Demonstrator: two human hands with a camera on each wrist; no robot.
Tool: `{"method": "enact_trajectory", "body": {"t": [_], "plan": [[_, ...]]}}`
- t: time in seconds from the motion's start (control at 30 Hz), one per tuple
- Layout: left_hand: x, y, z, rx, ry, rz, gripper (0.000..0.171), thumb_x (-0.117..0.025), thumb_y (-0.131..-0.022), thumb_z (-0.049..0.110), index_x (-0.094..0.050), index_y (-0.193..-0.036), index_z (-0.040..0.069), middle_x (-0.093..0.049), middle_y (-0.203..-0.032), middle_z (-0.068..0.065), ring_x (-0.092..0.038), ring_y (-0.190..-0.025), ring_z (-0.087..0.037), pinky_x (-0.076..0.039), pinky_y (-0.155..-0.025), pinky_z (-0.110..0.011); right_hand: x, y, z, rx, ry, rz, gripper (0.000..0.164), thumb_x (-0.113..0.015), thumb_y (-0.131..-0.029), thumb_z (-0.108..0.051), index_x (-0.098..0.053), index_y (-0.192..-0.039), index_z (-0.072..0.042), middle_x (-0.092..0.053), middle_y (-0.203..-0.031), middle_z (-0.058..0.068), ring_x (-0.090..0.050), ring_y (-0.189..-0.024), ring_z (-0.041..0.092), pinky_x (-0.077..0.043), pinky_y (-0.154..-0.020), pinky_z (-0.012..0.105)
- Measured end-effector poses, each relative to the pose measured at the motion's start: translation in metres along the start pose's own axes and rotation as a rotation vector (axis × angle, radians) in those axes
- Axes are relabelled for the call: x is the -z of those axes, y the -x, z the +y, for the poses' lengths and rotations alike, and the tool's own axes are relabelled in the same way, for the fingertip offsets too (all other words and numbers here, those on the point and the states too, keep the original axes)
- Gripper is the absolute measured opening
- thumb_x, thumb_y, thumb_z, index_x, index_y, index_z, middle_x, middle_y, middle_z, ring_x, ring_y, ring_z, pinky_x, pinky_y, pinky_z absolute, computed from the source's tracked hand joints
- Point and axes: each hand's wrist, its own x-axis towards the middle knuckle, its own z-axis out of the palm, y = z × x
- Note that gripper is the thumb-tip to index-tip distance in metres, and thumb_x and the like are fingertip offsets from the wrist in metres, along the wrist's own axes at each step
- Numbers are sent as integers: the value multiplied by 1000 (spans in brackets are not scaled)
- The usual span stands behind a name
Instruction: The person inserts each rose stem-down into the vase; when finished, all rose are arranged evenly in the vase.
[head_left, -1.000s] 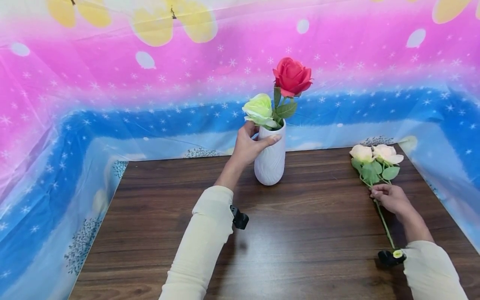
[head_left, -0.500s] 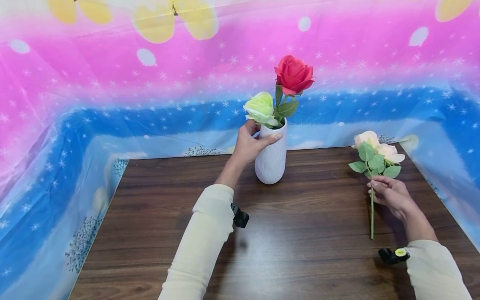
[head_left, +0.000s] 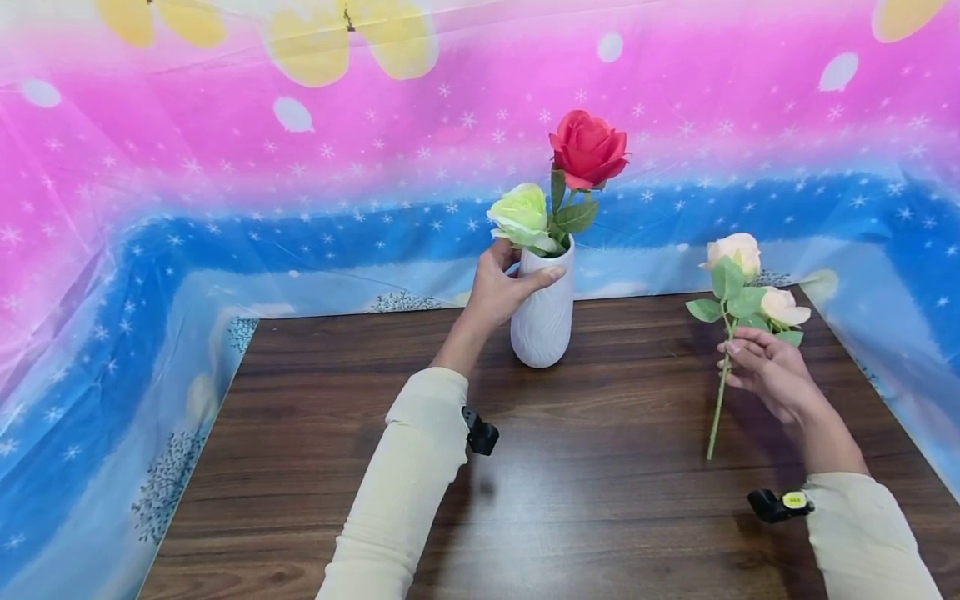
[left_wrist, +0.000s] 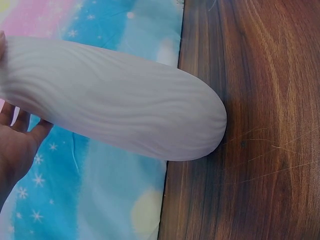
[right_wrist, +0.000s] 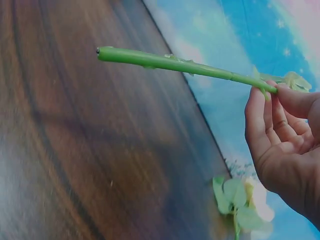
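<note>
A makeshift recording corner, screened with snowflake-printed cloth (head_left: 360,150)
The wood-grain table (head_left: 615,475) is bordered at the back and both sides by the cloth, and black cameras (head_left: 480,433) are worn at both wrists; the kind of room behind cannot be told.

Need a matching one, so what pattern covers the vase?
The vase has wavy, flowing ridges; the left wrist view shows them best.

The left hand (head_left: 495,292) is curled round the upper part of the vase (head_left: 542,325) — thumb laid across its front; the right hand (head_left: 776,375) is held well to the vase's right — thumb and fingers pinched together.
</note>
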Motion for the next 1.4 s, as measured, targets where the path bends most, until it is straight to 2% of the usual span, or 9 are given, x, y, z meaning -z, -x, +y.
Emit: {"method": "enact_trajectory", "body": {"t": [0.43, 0.67, 0.87, 1.0, 1.2, 1.4], "plan": [[0, 0, 0, -6, 16, 0, 61, -79, -88, 16, -52, -142, 11, -59, -141, -11, -61, -127, -28, -48, -112, -51, -36, -11, -23, 91, -93, 10, 19, -54, -103, -1, -58, -117, -12, -74, -102, -3, -74, -86, 10, -63, -70, 26], [0, -1, 0, 5, 8, 3, 61, -79, -88, 18, -52, -142, 11, -60, -141, -10, -61, -128, -28, -47, -113, -51, -53, -19, -36, 155, -217, -1, 21, -50, -101, 9, -57, -112, -8, -75, -96, 2, -76, -84, 16, -63, -66, 30], [2, -3, -1, 6, 5, 4, 60, -79, -89, 18, -52, -141, 11, -60, -140, -11, -61, -128, -27, -48, -113, -51, -61, -27, -48, 200, -215, -31, 15, -49, -103, 4, -51, -109, -9, -73, -96, 3, -76, -85, 17, -63, -66, 31], [3, -3, -1, 1, 2, 5, 60, -79, -89, 19, -52, -142, 12, -60, -141, -11, -60, -129, -27, -47, -113, -51, -65, -31, -54, 227, -201, -32, 9, -51, -104, -1, -52, -109, -9, -73, -95, 4, -75, -84, 16, -64, -67, 32], [2, 3, -3, 21, 1, 0, 60, -79, -89, 19, -52, -142, 12, -59, -142, -9, -60, -129, -27, -47, -114, -51, -71, -33, -59, 238, -237, -61, 16, -49, -103, 6, -59, -105, -6, -75, -96, 6, -76, -83, 18, -64, -72, 34], [1, 3, 0, 16, 13, 2, 60, -79, -89, 18, -52, -142, 13, -59, -141, -9, -60, -128, -26, -47, -113, -51, -83, -39, -75, 271, -250, -88, 17, -49, -102, 7, -56, -112, -4, -73, -97, 9, -75, -85, 21, -65, -73, 36]]}}
